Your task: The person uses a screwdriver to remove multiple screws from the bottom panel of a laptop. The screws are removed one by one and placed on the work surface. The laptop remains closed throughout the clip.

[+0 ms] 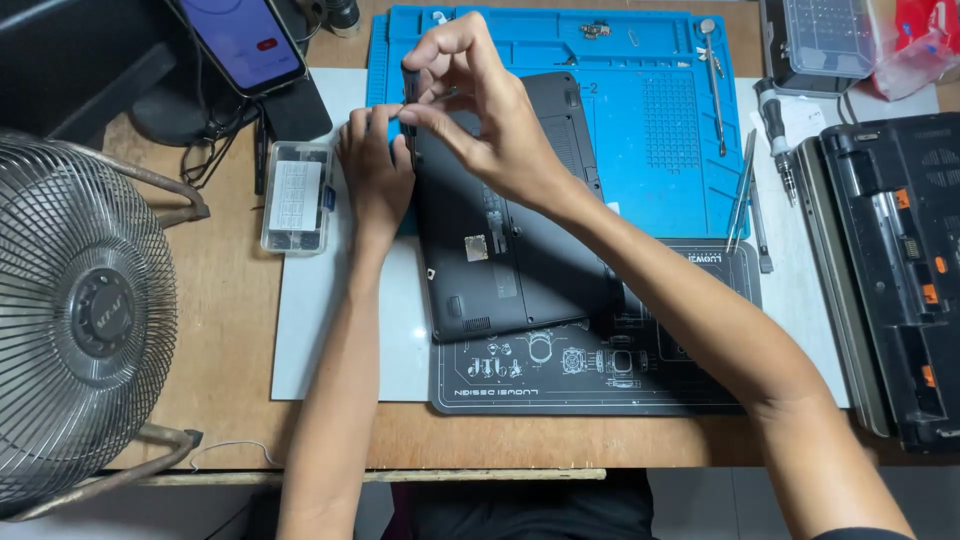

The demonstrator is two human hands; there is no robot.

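A black laptop [520, 250] lies bottom up across a blue work mat [650, 120] and a dark printed mat [590, 375]. My left hand [373, 165] rests at the laptop's far left corner, fingers curled against its edge. My right hand [480, 110] reaches over the same corner and pinches a small black part [410, 90] that stands up from the laptop's edge. Whether the left hand grips the laptop or only steadies it is unclear.
A metal fan [85, 320] stands at the left. A clear parts box [295, 197] lies beside my left hand, a phone [240, 40] on a stand behind it. Tweezers and a screwdriver [775, 130] lie right of the blue mat. Another opened laptop [895, 270] sits far right.
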